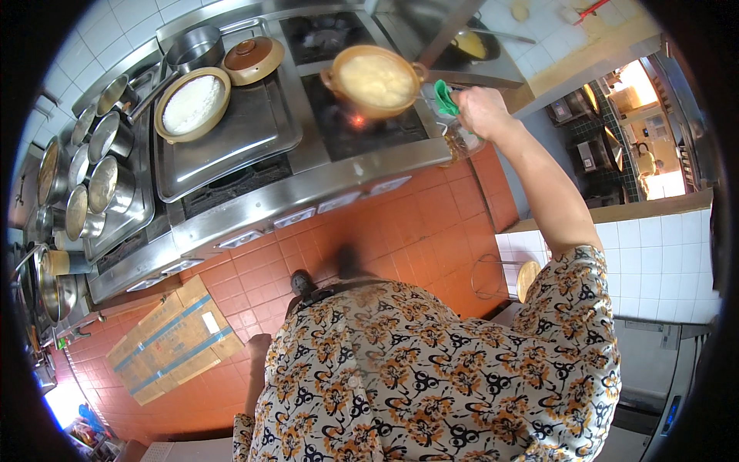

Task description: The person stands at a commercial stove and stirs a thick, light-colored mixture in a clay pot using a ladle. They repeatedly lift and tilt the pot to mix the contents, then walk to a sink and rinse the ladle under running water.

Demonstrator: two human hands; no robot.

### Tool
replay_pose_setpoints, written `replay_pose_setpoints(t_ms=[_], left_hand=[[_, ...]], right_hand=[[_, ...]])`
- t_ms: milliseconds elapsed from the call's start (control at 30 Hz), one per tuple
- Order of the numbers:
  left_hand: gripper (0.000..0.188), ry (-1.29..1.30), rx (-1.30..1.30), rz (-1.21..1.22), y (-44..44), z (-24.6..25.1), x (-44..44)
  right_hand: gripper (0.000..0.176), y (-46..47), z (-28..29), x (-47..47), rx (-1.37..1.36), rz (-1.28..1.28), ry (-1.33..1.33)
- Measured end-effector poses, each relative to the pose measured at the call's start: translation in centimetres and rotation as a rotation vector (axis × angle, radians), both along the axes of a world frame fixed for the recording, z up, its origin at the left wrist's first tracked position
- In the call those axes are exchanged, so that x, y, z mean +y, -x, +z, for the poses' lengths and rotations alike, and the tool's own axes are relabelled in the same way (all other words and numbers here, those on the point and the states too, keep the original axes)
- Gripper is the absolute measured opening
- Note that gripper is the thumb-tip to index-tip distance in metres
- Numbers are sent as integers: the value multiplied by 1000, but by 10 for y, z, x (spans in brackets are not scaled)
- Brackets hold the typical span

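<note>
My right hand (484,113) is shut on a green cloth (445,98), just right of a tan earthenware pot (378,81). Pale yellow food with a lumpy top fills that pot, which sits over a burner. A red glow (358,120) shows beneath its near rim. What else my right fingers may grip is hidden by the cloth and the hand itself. Low at my left side hangs my left hand (260,345), partly seen; its fingers cannot be made out.
On an upturned metal tray (231,156) stand an earthenware bowl of white grains or powder (191,105) and a brown-topped lid (252,56). Several steel saucepans (111,185) crowd the left. A wok (479,46) is beyond the pot. Flattened cardboard (173,341) covers some red floor tiles.
</note>
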State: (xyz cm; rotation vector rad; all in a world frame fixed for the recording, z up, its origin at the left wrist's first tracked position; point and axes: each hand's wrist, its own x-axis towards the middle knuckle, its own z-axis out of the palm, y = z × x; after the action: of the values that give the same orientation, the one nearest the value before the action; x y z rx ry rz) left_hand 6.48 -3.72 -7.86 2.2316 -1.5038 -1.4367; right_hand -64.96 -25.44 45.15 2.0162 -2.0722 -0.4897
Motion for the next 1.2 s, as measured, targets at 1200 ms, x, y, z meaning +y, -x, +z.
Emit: replay_pose_setpoints(t_ms=[1200], left_hand=[[33,56,-134,-339,-3,-17,5]], right_hand=[[26,17,37,-63,-1186,-547,-1]])
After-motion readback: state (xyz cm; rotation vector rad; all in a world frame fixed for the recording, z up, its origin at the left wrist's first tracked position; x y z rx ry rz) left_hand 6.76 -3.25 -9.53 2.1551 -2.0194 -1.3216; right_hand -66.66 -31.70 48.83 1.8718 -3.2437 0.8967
